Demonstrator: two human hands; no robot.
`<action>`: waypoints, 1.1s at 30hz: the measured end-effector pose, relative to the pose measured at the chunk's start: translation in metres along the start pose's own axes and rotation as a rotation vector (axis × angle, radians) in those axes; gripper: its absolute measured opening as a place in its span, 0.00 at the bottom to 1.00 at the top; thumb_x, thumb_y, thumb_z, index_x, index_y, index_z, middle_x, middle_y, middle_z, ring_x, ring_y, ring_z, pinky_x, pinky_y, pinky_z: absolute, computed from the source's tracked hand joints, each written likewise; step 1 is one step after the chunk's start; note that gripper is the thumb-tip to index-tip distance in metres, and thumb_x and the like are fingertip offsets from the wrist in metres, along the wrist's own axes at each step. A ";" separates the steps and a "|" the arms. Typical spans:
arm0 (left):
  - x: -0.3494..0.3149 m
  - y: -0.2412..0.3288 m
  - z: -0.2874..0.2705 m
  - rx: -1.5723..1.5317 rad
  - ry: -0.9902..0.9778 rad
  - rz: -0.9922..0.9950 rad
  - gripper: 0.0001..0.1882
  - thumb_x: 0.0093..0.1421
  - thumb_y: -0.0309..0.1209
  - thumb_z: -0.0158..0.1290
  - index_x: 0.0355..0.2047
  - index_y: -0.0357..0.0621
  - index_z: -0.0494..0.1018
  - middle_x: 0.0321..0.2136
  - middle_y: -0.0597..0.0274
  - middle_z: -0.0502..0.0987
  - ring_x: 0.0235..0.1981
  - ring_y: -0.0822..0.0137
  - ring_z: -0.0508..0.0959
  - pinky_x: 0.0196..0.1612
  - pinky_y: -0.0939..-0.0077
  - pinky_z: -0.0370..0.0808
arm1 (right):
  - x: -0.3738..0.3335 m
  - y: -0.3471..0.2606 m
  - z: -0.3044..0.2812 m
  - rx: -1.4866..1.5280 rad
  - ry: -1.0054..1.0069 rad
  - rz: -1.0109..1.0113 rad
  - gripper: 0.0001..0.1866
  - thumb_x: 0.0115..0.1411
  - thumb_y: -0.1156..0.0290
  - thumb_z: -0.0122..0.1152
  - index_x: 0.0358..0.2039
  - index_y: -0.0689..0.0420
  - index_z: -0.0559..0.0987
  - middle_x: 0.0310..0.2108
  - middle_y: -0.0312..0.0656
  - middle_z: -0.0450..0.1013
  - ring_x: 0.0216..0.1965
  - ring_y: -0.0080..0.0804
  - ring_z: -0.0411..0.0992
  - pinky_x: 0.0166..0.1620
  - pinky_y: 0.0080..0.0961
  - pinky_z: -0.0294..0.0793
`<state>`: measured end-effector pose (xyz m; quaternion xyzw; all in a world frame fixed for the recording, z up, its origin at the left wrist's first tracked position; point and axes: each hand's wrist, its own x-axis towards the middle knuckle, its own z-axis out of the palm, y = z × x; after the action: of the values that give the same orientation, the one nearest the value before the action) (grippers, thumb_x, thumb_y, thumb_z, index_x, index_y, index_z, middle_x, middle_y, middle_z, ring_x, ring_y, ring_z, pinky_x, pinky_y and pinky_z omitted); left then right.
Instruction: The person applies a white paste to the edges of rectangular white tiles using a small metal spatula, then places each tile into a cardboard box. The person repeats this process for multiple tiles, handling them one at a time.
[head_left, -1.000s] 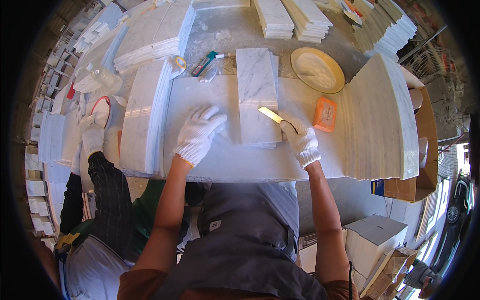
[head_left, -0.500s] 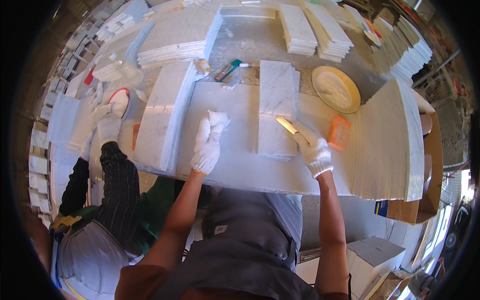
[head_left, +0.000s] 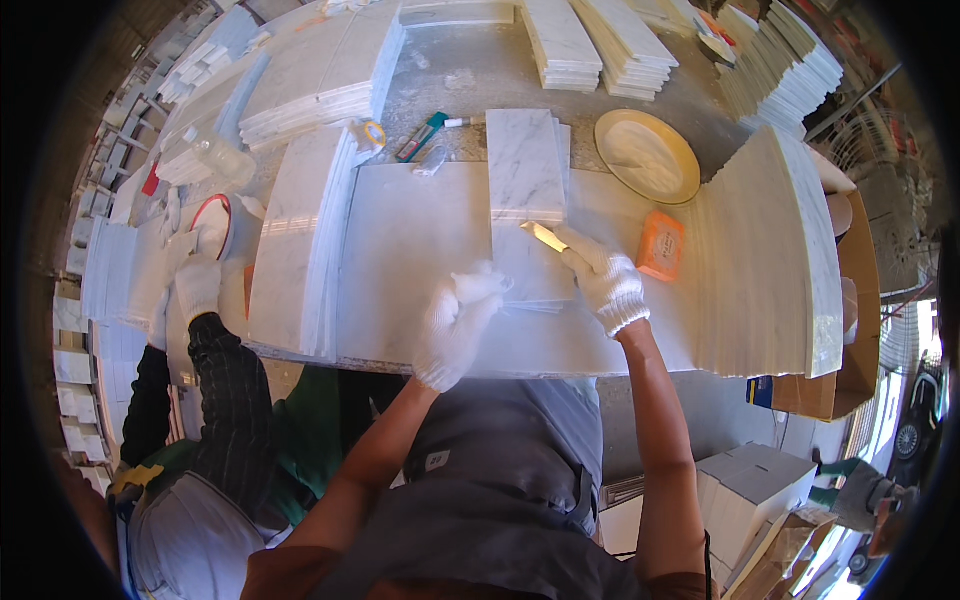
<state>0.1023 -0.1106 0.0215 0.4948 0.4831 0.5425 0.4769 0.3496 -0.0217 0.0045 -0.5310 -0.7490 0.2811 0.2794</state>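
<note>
In front of me lies a small stack of grey-veined white marble tiles (head_left: 523, 165), slightly fanned. My right hand (head_left: 603, 277), in a white knitted glove, is closed round a putty knife (head_left: 543, 236); its flat blade glints yellow above the top tile. My left hand (head_left: 452, 330), gloved too and blurred by motion, grips a white cloth wad (head_left: 481, 281) by the stack's lower left edge. Right of the stack sits an orange block (head_left: 661, 246), perhaps a sponge. Beyond it rests a yellow bowl (head_left: 682, 160) of white powder or paste.
A long row of upright tiles (head_left: 760, 270) flanks me on the right, a tile stack (head_left: 290, 235) on the left. Tape (head_left: 374, 133) and a green box (head_left: 421, 137) lie farther back. A co-worker's gloved hand (head_left: 199, 284) works at far left beside a red-rimmed bowl (head_left: 212, 226).
My left hand has moved right and toward me with the cloth wad, close to the tile stack. My right hand still holds the putty knife over the tile. The whole view has shifted slightly.
</note>
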 end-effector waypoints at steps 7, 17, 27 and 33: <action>-0.002 -0.025 0.009 0.033 -0.042 0.141 0.13 0.68 0.16 0.58 0.52 0.37 0.76 0.54 0.54 0.80 0.53 0.68 0.80 0.55 0.70 0.79 | 0.007 -0.003 0.000 0.039 -0.072 0.097 0.19 0.72 0.63 0.59 0.60 0.54 0.82 0.46 0.53 0.83 0.45 0.53 0.80 0.50 0.41 0.77; 0.000 -0.024 0.009 0.159 -0.015 0.176 0.14 0.66 0.15 0.60 0.52 0.36 0.78 0.56 0.53 0.79 0.54 0.66 0.80 0.56 0.70 0.80 | 0.013 -0.020 -0.010 0.004 0.023 -0.146 0.18 0.70 0.65 0.62 0.60 0.48 0.83 0.52 0.52 0.81 0.48 0.53 0.80 0.51 0.40 0.79; 0.002 -0.029 0.011 0.072 -0.023 0.192 0.14 0.66 0.14 0.60 0.52 0.34 0.77 0.54 0.53 0.79 0.52 0.66 0.80 0.53 0.71 0.81 | 0.012 -0.030 -0.011 -0.100 0.041 -0.233 0.26 0.64 0.75 0.64 0.63 0.45 0.81 0.57 0.45 0.79 0.55 0.46 0.78 0.59 0.37 0.78; 0.005 -0.028 0.015 0.109 -0.027 0.297 0.15 0.65 0.12 0.60 0.51 0.34 0.76 0.51 0.55 0.79 0.52 0.65 0.80 0.52 0.70 0.81 | 0.011 -0.029 -0.010 -0.019 -0.009 -0.211 0.33 0.59 0.79 0.66 0.65 0.41 0.80 0.59 0.41 0.77 0.56 0.44 0.76 0.60 0.35 0.78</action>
<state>0.1179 -0.1029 -0.0056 0.5932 0.4268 0.5735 0.3702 0.3354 -0.0179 0.0337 -0.4504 -0.8046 0.2455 0.2990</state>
